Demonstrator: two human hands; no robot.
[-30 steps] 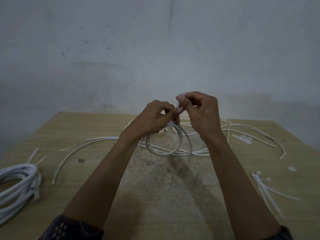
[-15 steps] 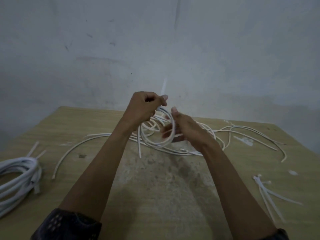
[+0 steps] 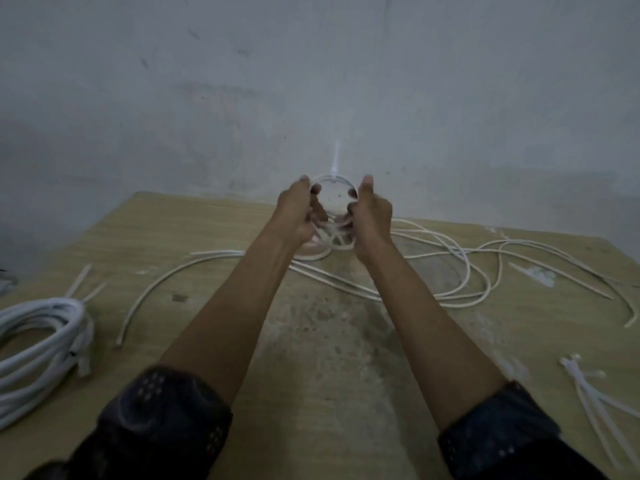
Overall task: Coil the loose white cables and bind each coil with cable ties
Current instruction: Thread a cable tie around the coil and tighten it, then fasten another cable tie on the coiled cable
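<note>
Head-worn view, forward-down over table (image 3: 173, 237)

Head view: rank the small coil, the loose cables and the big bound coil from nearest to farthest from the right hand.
1. small coil: gripped in the fingers of the right hand, raised in the middle.
2. loose cables: on the table, below and to the right.
3. big bound coil: at the table's far left edge.

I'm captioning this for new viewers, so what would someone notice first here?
The left hand and right hand, raised mid-frame, grip a small white coil between them, a cable tie sticking up from its top. Behind them loose white cables sprawl over the right side of the table; a larger coil lies at the left edge.
</note>
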